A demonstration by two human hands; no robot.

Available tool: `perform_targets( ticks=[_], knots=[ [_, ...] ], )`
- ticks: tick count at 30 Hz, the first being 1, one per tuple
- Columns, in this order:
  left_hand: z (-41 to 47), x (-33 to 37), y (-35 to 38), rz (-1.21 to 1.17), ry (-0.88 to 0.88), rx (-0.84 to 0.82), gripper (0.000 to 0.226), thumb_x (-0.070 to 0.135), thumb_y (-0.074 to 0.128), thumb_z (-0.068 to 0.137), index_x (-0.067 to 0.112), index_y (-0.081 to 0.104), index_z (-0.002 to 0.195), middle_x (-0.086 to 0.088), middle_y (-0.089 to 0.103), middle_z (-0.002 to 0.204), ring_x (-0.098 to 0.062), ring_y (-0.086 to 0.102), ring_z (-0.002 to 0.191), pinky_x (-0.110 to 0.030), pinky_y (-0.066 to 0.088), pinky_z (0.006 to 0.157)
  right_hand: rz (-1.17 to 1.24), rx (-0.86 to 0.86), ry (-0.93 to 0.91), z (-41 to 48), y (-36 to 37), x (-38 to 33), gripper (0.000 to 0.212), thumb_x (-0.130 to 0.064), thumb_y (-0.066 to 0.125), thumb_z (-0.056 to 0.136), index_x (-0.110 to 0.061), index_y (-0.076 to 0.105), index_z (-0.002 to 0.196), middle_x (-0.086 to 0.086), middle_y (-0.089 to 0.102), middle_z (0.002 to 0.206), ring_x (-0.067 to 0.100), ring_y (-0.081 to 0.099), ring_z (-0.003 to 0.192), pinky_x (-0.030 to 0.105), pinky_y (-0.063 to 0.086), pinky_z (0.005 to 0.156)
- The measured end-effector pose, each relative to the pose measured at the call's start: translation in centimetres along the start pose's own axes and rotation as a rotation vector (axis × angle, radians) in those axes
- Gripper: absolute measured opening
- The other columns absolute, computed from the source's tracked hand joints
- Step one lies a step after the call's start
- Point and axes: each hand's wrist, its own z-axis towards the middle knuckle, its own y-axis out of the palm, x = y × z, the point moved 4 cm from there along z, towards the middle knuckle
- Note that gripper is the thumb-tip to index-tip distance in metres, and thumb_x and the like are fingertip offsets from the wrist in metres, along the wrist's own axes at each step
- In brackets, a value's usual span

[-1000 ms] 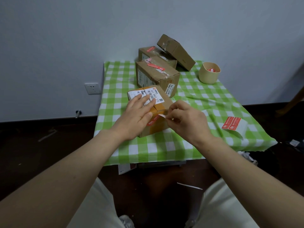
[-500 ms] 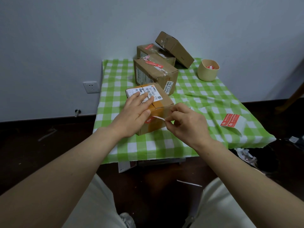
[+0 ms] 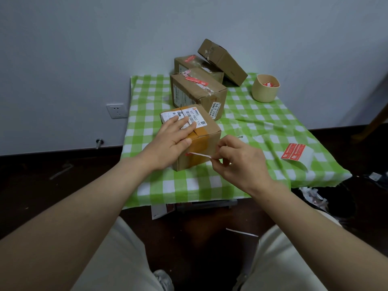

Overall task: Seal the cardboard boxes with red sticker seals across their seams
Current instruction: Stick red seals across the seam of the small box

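A small cardboard box (image 3: 204,141) with a white shipping label stands near the front of the table. My left hand (image 3: 172,139) lies flat on its top, fingers straight, thumb over the front edge. My right hand (image 3: 239,162) pinches the white backing strip (image 3: 199,154) of a red sticker seal (image 3: 188,153) stuck to the box's front face by my left thumb. A sheet of red sticker seals (image 3: 294,154) lies on the cloth at the right.
Behind stand a larger box (image 3: 201,95) with a red seal, another box (image 3: 189,61) behind it, and a tilted box (image 3: 223,60) leaning on them. A beige cup (image 3: 265,89) sits back right. The green checked cloth (image 3: 252,127) covers the table; paper scraps lie on the floor.
My right hand has drawn the white backing strip away from the box toward the right and down. My left hand has stayed flat on the box top.
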Motion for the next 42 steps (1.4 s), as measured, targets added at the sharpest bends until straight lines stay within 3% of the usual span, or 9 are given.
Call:
perform_targets(
  ticks=[22, 30, 35, 39, 40, 42],
  knots=[
    [-0.1, 0.1, 0.0, 0.028, 0.004, -0.004, 0.065, 0.044, 0.025, 0.083, 0.024, 0.027, 0.146, 0.001, 0.016, 0.157, -0.018, 0.002, 0.145, -0.028, -0.001, 0.114, -0.057, -0.01, -0.026, -0.1, -0.5, -1.0, 0.007, -0.024, 0.069, 0.065, -0.02, 0.067, 0.061, -0.007, 0.065, 0.076, 0.015, 0.058, 0.048, 0.022, 0.039, 0.032],
    [-0.1, 0.2, 0.0, 0.022, 0.001, -0.008, 0.065, 0.044, 0.024, 0.083, 0.025, 0.027, 0.145, 0.002, 0.015, 0.157, -0.017, 0.001, 0.145, -0.027, -0.001, 0.114, -0.046, -0.007, -0.042, -0.2, -0.6, -1.8, 0.017, -0.03, 0.057, 0.07, -0.02, 0.066, 0.06, -0.007, 0.065, 0.077, 0.016, 0.058, 0.049, 0.022, 0.04, 0.033],
    [-0.1, 0.3, -0.1, 0.018, -0.01, -0.004, 0.066, 0.045, 0.025, 0.083, 0.025, 0.027, 0.146, 0.003, 0.014, 0.157, -0.017, 0.001, 0.145, -0.029, 0.0, 0.114, -0.021, -0.025, -0.004, -0.1, -1.0, -1.9, 0.01, -0.027, 0.069, 0.065, -0.019, 0.066, 0.06, -0.007, 0.065, 0.077, 0.013, 0.057, 0.048, 0.022, 0.041, 0.035],
    [-0.2, 0.5, -0.4, -0.072, -0.035, -0.002, 0.069, 0.043, 0.035, 0.078, 0.027, 0.028, 0.145, 0.005, 0.013, 0.157, -0.014, 0.002, 0.145, -0.027, 0.0, 0.114, 0.292, 0.025, 0.295, 0.5, -1.4, -0.2, 0.004, -0.025, 0.072, 0.071, -0.021, 0.07, 0.072, -0.01, 0.059, 0.088, 0.002, 0.048, 0.05, 0.026, 0.047, 0.051],
    [-0.3, 0.6, -0.7, -0.117, -0.049, 0.005, 0.071, 0.041, 0.039, 0.075, 0.029, 0.03, 0.144, 0.006, 0.011, 0.158, -0.013, 0.002, 0.145, -0.028, 0.001, 0.114, 0.422, 0.062, 0.419, 0.7, -1.6, 0.7, 0.009, -0.021, 0.074, 0.074, -0.023, 0.071, 0.082, -0.01, 0.056, 0.091, 0.004, 0.05, 0.054, 0.028, 0.05, 0.057],
    [-0.4, 0.7, -1.5, -0.204, -0.091, 0.061, 0.074, 0.038, 0.044, 0.07, 0.032, 0.032, 0.143, 0.007, 0.004, 0.158, -0.014, 0.001, 0.145, -0.035, 0.003, 0.116, 0.67, 0.1, 0.654, 1.0, -2.0, 2.1, 0.04, -0.012, 0.075, 0.077, -0.035, 0.065, 0.109, -0.008, 0.051, 0.095, 0.006, 0.052, 0.065, 0.029, 0.054, 0.063]
  ],
)
